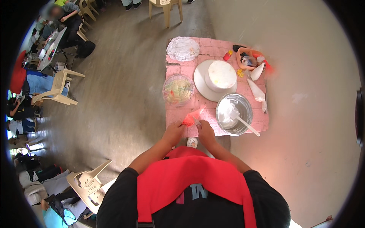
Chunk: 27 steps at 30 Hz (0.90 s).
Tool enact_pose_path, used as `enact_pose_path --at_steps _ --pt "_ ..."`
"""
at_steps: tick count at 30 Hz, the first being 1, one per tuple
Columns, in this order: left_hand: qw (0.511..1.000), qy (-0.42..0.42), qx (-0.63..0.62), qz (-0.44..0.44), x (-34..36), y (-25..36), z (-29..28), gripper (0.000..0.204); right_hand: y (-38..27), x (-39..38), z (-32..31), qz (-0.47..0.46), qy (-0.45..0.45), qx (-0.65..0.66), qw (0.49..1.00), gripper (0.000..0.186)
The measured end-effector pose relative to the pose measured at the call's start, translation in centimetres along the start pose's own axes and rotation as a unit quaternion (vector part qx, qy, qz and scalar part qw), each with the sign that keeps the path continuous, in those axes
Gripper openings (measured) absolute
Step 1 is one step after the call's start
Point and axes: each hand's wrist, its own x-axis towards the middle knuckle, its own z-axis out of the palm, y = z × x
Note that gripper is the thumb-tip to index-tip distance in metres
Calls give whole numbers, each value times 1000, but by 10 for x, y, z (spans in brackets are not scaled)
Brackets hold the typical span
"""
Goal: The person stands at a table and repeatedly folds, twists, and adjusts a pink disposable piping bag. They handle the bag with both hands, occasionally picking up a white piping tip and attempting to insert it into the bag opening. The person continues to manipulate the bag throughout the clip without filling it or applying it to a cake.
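My left hand (173, 131) grips a red piping bag (191, 116) at the near edge of the pink table (211, 47). Beside it, my right hand (206, 132) is closed on a small pale, pointed item (196, 121) against the bag, too small to name. Right of my hands stands a steel bowl (246, 112) of white cream with a white spatula (249, 126) leaning in it. Behind, a white-frosted cake (222, 72) sits on a turntable (200, 85). To the left lies a clear, colour-smeared round dish (178, 90).
At the table's right are two filled piping bags (255, 89), a red bottle (227, 56) and an orange container (243, 51). A white cloth (182, 48) lies at the back left. Chairs (57, 87) and several seated people (66, 19) are along the left.
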Motion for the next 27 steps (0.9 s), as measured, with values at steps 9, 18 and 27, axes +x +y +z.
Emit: enact_pose_path --at_steps 9,18,27 --pt "999 16 11 -41 -30 -12 -16 25 33 0 -2 62 70 -17 995 40" --pt "998 24 18 -58 -43 -20 -26 29 -23 25 -24 93 -70 -193 974 45" --pt "998 30 34 -54 -46 -16 -30 32 -9 60 -13 -17 -112 -220 969 23"
